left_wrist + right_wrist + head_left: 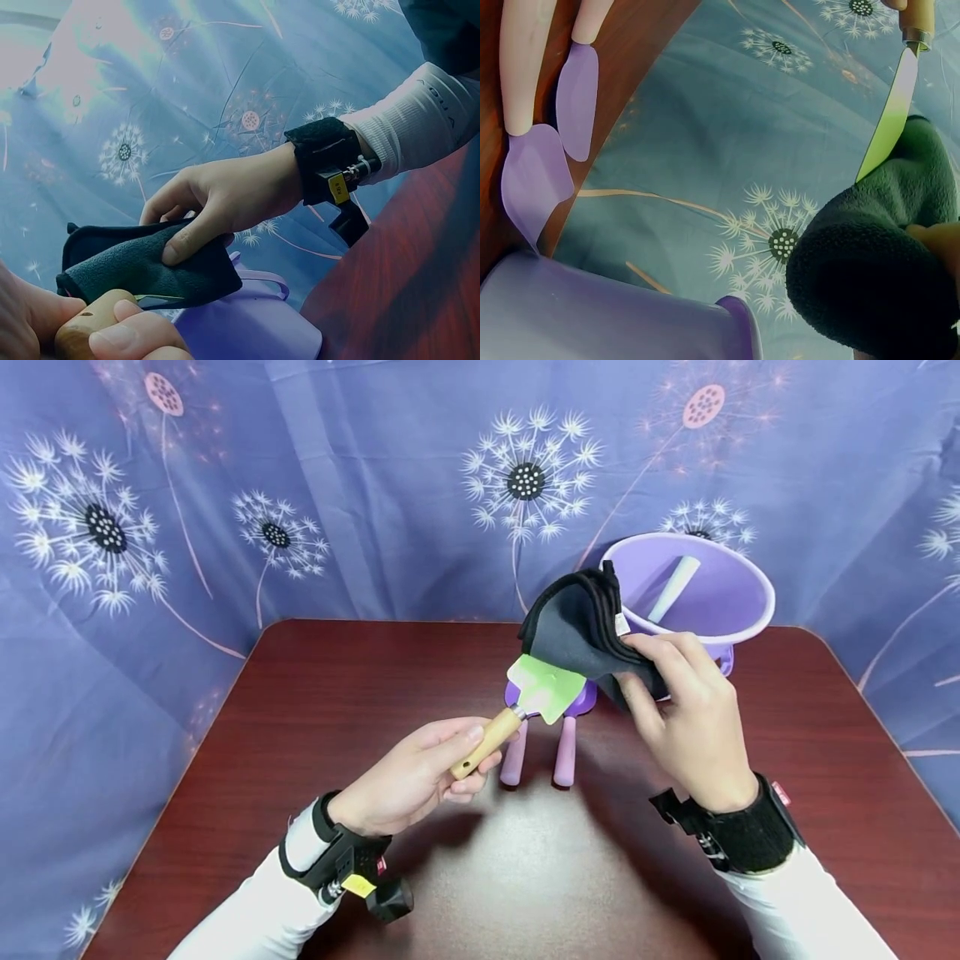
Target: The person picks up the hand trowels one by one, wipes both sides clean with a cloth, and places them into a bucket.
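Observation:
My left hand (420, 772) grips the wooden handle of a small trowel (551, 687) with a light green blade, held up above the table. A folded dark grey cloth (577, 622) with black edges is pinched between thumb and fingers of my right hand (690, 718). The cloth's lower edge meets the top of the green blade. In the right wrist view the cloth (877, 247) lies against the blade's end. Behind the trowel, two purple tools with pink handles (565, 752) lie on the table, their heads partly hidden by the blade.
A purple bucket (720, 602) stands at the back right of the brown table (360, 693), with a pale handle (675, 587) sticking up inside it. A blue curtain (390, 485) printed with dandelions hangs behind the table and at its sides.

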A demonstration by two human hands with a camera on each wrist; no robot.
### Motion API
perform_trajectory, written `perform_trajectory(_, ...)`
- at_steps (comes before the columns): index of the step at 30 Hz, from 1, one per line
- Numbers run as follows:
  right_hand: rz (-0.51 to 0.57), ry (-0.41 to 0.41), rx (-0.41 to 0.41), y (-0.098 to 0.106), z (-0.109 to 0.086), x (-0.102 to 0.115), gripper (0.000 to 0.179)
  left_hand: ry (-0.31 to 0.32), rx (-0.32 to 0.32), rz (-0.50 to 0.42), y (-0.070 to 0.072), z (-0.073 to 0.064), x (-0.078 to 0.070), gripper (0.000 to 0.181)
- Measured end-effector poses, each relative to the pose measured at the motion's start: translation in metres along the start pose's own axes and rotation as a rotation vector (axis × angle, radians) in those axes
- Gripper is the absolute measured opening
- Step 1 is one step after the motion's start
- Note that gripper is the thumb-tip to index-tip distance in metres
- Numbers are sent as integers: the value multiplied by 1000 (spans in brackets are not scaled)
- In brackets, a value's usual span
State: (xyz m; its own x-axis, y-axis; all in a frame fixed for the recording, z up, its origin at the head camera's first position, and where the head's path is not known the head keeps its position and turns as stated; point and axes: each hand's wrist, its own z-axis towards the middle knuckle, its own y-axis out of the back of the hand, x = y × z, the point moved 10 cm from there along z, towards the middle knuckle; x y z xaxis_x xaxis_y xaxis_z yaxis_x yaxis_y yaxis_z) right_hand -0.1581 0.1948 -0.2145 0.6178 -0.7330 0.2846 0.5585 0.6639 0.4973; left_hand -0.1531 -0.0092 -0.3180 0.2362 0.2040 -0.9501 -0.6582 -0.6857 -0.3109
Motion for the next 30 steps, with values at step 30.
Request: perform_trajectory(30, -30, -78, -31, -4, -10, -1, 28, -74, -2, -5, -4, -1, -7, 36)
